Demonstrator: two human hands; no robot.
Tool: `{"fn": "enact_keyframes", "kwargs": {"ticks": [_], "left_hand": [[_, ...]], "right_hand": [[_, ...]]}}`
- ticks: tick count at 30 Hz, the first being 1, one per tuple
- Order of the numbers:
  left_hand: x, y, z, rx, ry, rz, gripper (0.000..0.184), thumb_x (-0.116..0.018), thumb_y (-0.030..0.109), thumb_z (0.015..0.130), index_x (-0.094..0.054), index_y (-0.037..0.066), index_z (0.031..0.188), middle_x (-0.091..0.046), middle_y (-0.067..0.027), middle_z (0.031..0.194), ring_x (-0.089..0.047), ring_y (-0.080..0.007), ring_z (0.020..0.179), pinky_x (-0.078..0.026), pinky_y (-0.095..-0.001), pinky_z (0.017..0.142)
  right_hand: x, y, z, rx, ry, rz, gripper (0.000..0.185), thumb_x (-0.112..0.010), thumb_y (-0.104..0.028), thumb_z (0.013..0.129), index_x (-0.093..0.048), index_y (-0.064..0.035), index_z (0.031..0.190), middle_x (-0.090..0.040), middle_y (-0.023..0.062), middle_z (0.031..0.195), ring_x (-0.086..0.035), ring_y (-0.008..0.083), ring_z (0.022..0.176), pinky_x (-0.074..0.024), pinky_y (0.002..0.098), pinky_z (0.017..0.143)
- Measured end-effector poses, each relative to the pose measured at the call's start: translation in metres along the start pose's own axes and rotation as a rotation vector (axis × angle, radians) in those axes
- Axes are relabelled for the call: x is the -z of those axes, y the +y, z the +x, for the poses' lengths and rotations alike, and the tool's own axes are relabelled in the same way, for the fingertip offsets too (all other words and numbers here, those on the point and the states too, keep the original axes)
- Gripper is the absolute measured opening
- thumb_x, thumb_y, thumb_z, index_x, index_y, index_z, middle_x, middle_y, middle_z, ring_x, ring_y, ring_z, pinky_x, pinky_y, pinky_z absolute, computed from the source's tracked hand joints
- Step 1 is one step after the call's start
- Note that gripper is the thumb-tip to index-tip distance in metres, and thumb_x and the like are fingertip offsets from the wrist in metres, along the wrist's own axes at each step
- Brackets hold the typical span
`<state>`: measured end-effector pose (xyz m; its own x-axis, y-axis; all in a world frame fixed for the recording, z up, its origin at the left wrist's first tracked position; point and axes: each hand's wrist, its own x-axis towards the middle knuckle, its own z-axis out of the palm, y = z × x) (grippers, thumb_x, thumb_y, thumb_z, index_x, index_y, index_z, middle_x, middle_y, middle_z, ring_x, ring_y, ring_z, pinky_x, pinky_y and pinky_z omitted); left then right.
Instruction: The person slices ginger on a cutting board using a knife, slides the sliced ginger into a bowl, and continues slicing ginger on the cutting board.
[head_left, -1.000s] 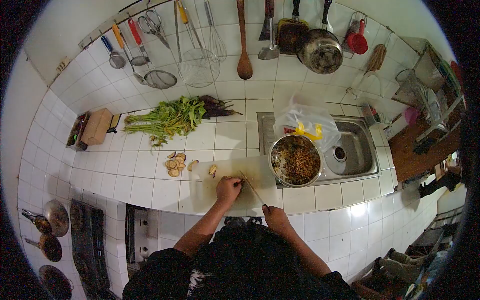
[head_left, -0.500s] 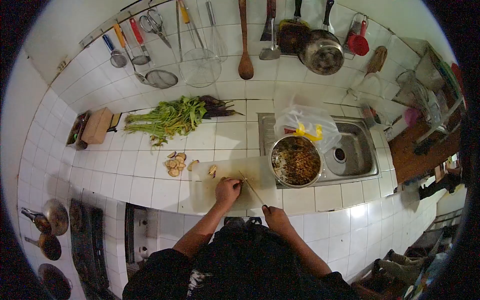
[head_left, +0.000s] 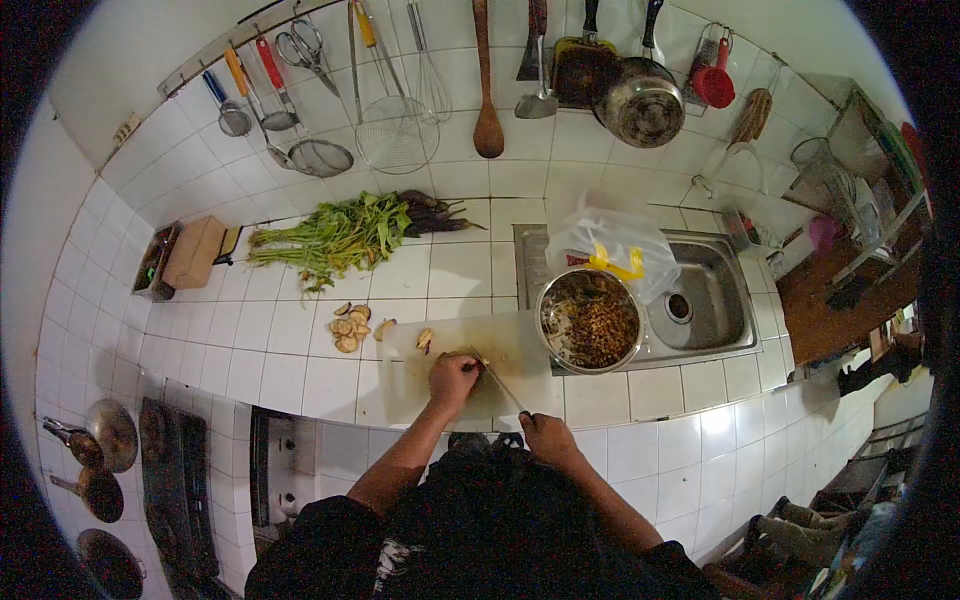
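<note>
Clamped in the right hand (head_left: 549,438), the knife (head_left: 500,384) extends by its handle from closed fingers, blade angled over the cutting board (head_left: 408,392). The left hand (head_left: 455,378) is positioned over the board just beside the blade, fingertips bunched; whether they close on anything cannot be determined. Sliced pieces (head_left: 348,328) lie on the tiled counter (head_left: 275,382) near the board, opposite the metal bowl (head_left: 590,322).
</note>
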<state>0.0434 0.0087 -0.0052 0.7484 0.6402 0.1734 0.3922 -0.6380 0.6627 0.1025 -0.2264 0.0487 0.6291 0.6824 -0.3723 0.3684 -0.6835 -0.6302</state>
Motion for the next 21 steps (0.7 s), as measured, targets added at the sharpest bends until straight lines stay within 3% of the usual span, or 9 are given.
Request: {"fn": "enact_keyframes", "kwargs": {"ticks": [4,6,9,21], "left_hand": [[-0.001,0.0,-0.002,-0.07,0.044,0.04,0.016,-0.075,0.018,0.07,-0.074,0.009,0.083,-0.069,-0.0122,0.086,-0.064,-0.0318,0.085,-0.052,-0.0423,0.075],[0.0,0.0,-0.002,-0.008,-0.023,0.037,0.02,-0.077,0.019,0.069,-0.072,0.007,0.084,-0.069,-0.0132,0.091,-0.064,-0.0319,0.091,-0.051,-0.0421,0.084],[-0.002,0.001,-0.003,-0.056,0.017,0.081,0.015,-0.075,0.017,0.069,-0.073,0.008,0.081,-0.069,-0.0116,0.087,-0.063,-0.0317,0.086,-0.053,-0.0418,0.076],[-0.009,-0.007,-0.006,-0.028,0.089,0.003,0.016,-0.074,0.017,0.07,-0.073,0.008,0.083,-0.068,-0.0111,0.087,-0.062,-0.0321,0.088,-0.052,-0.0418,0.08]], "right_hand": [[0.003,-0.003,0.0,-0.002,0.004,0.003,0.056,-0.037,-0.042,0.101,-0.063,0.0062,0.087,-0.063,0.032,0.085,-0.059,0.0507,0.088,-0.0449,0.0568,0.08],[0.008,-0.002,-0.004,0.036,0.0,0.009,0.056,-0.037,-0.041,0.101,-0.063,0.0063,0.086,-0.063,0.0322,0.085,-0.059,0.0508,0.088,-0.0448,0.0567,0.081],[0.013,0.002,-0.009,0.061,-0.026,0.013,0.056,-0.037,-0.041,0.101,-0.063,0.0064,0.087,-0.063,0.0325,0.086,-0.059,0.0509,0.089,-0.0446,0.0564,0.081],[0.009,-0.008,-0.006,0.048,0.008,0.011,0.054,-0.039,-0.04,0.1,-0.063,0.007,0.087,-0.064,0.0314,0.086,-0.06,0.0501,0.087,-0.0457,0.0559,0.079]]}}
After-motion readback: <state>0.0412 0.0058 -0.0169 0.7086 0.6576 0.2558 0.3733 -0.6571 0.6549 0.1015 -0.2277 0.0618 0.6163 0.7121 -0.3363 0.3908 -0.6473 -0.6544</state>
